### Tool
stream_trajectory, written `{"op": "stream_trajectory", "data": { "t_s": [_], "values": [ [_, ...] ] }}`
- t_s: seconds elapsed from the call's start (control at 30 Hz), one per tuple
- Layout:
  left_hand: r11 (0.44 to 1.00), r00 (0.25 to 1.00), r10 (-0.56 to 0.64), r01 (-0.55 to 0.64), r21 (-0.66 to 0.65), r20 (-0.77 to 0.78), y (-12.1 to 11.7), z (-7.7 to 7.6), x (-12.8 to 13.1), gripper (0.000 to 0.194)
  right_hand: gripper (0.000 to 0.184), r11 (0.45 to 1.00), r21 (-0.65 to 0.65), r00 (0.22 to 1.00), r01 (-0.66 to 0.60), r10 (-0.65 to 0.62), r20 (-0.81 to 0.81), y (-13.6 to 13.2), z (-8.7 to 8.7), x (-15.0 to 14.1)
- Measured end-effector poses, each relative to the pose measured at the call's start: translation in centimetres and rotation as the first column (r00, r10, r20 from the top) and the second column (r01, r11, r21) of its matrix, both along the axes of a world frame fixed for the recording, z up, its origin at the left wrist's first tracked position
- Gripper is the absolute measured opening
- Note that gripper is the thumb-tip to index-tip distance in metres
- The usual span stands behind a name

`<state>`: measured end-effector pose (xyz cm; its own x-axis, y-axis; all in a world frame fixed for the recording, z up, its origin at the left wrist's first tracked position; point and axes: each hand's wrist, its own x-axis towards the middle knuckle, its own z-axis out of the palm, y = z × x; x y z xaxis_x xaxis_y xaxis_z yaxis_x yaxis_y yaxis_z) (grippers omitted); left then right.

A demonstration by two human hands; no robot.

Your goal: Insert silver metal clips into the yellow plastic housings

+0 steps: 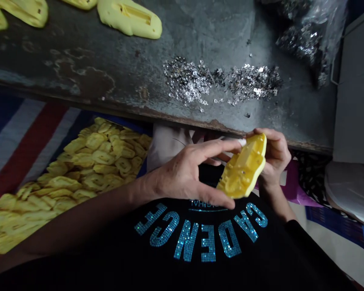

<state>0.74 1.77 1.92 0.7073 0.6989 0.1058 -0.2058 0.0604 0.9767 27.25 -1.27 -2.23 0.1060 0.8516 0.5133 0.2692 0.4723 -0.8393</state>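
Note:
A yellow plastic shell (245, 169) is held tilted in front of my chest, its hollow inner side with moulded ribs and posts facing left and up. My right hand (276, 155) grips it from the far right side, with its fingers partly hidden behind. The thumb and index finger of my left hand (185, 171) span the shell's left side, the thumb by the lower end and the index finger, with a white wrap on its tip, by the upper edge. Just beyond, small shiny metal clips (189, 81) lie in a loose heap on the dark metal table (133, 64).
Several yellow shells, one of them whole in view (130, 18), lie along the table's far left. A plastic bag of metal clips (306, 38) rests at the far right beside a pale box (356, 89). Below the table's worn edge, many yellow shells (100, 157) fill a blue-edged container.

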Motion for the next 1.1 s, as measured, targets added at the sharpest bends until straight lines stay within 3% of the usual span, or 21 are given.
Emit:
{"op": "stream_trajectory", "data": {
  "t_s": [0.07,0.13,0.17,0.23,0.37,0.47,0.53,0.63,0.7,0.73,0.77,0.8,0.83,0.87,0.93,1.0,1.1],
  "values": [
    [0.979,0.986,0.164,-0.159,-0.129,0.026,-0.6,0.5,-0.2,0.073,0.039,0.994,-0.1,0.997,0.036,-0.043,-0.062,-0.2,-0.3,-0.4],
    [0.916,0.934,0.356,-0.354,-0.186,-0.024,-0.8,0.9,-0.4,0.04,0.037,0.964,-0.255,0.995,-0.072,0.05,-0.089,-0.3,-0.1,-0.4],
    [0.876,0.895,0.44,-0.445,-0.185,-0.069,-0.6,1.0,-0.5,0.03,0.038,0.924,-0.343,0.985,-0.166,0.143,-0.092,-0.1,0.2,-0.2],
    [0.835,0.847,0.51,-0.529,-0.151,-0.147,0.2,1.1,-0.8,0.034,0.041,0.831,-0.461,0.947,-0.312,0.309,-0.085,0.5,1.3,0.4],
    [0.921,0.898,0.362,-0.386,-0.051,-0.251,1.9,0.7,-1.4,0.038,0.056,0.818,-0.461,0.924,-0.345,0.383,-0.011,3.0,4.0,0.4],
    [0.948,0.921,0.284,-0.311,-0.064,-0.268,2.4,0.4,-1.5,0.034,0.055,0.66,-0.524,0.833,-0.539,0.512,-0.211,4.2,4.1,-1.6],
    [0.934,0.932,0.294,-0.327,-0.143,-0.214,2.0,0.0,-1.7,0.04,0.052,0.616,-0.521,0.804,-0.591,0.405,-0.434,4.1,3.0,-3.2],
    [0.89,0.919,0.344,-0.385,-0.244,-0.193,0.7,-1.0,-2.1,0.055,0.056,0.672,-0.525,0.797,-0.522,0.166,-0.58,2.9,0.8,-4.4],
    [0.857,0.903,0.363,-0.42,-0.298,-0.23,-0.2,-1.5,-2.2,0.049,0.054,0.669,-0.539,0.824,-0.512,0.205,-0.528,2.2,0.0,-3.6],
    [0.829,0.889,0.39,-0.452,-0.328,-0.239,-0.5,-1.6,-2.3,0.045,0.051,0.691,-0.542,0.862,-0.478,0.251,-0.441,2.0,-0.1,-2.7],
    [0.794,0.873,0.424,-0.487,-0.365,-0.243,-0.5,-1.5,-2.2,0.042,0.044,0.753,-0.527,0.915,-0.394,0.27,-0.299,2.1,0.0,-1.4],
    [0.754,0.857,0.451,-0.515,-0.407,-0.249,-0.4,-1.3,-2.1,0.04,0.036,0.835,-0.483,0.964,-0.266,0.243,-0.111,2.4,0.2,0.0],
    [0.716,0.844,0.471,-0.536,-0.448,-0.256,-0.2,-0.9,-1.9,0.037,0.024,0.919,-0.384,0.986,-0.086,0.133,0.097,2.9,0.3,1.6],
    [0.683,0.837,0.477,-0.546,-0.486,-0.269,0.2,-0.5,-1.7,0.035,0.012,0.964,-0.255,0.957,0.081,-0.004,0.291,3.5,0.5,3.0],
    [0.636,0.832,0.459,-0.552,-0.54,-0.31,0.9,0.3,-1.3,0.034,0.003,0.967,-0.094,0.828,0.235,-0.149,0.54,5.1,0.5,5.3],
    [0.603,0.818,0.455,-0.574,-0.555,-0.351,1.5,0.7,-1.0,0.034,0.006,0.966,-0.087,0.747,0.244,-0.13,0.652,6.5,0.2,6.4],
    [0.574,0.8,0.465,-0.598,-0.56,-0.379,1.7,0.5,-0.8,0.033,0.008,0.962,-0.167,0.735,0.217,-0.048,0.676,7.9,-0.4,6.6]
  ]
}}
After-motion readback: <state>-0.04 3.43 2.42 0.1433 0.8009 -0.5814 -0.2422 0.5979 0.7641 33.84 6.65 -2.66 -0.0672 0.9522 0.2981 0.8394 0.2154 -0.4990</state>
